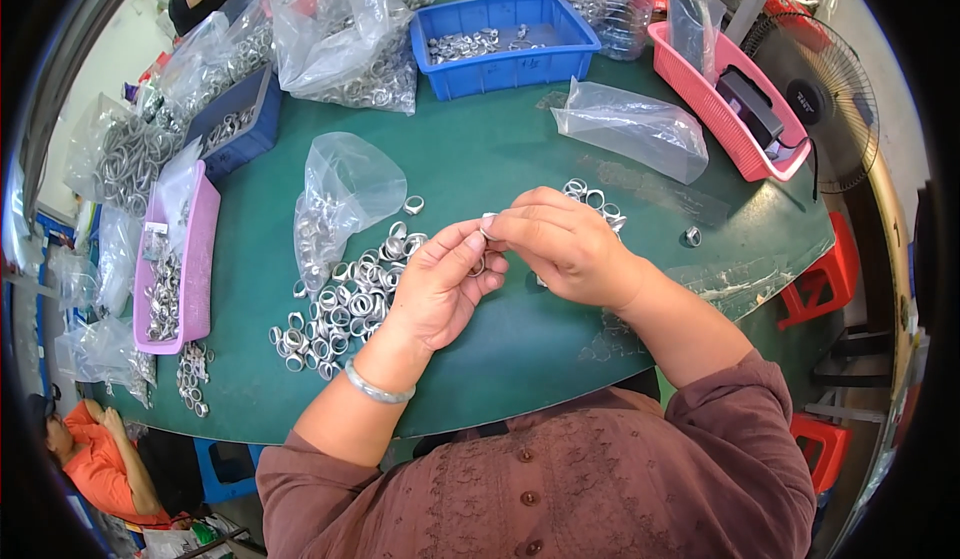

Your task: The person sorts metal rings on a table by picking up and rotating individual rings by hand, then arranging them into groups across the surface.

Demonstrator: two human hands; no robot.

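Pinching a silvery ring (487, 226), left hand (442, 284) and right hand (562, 242) both clamped on it

Green flat tabletop (480, 149). Silver-grey round metal rings (362, 304). Blue rectangular plastic tray (515, 74), far edge. Pink oblong plastic basket (711, 114), far right corner. Lilac oblong plastic bin (203, 249), left edge. Maroon cloth shirt (600, 459), darker floral pattern.

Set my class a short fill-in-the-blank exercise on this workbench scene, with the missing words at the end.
1. The left hand and right hand meet above a ____ tabletop.
2. A bangle circles the person's ____ wrist.
3. The wide tray at the table's far side is ____ in colour.
4. The fan is on the picture's ____ side.

Missing words: green; left; blue; right.
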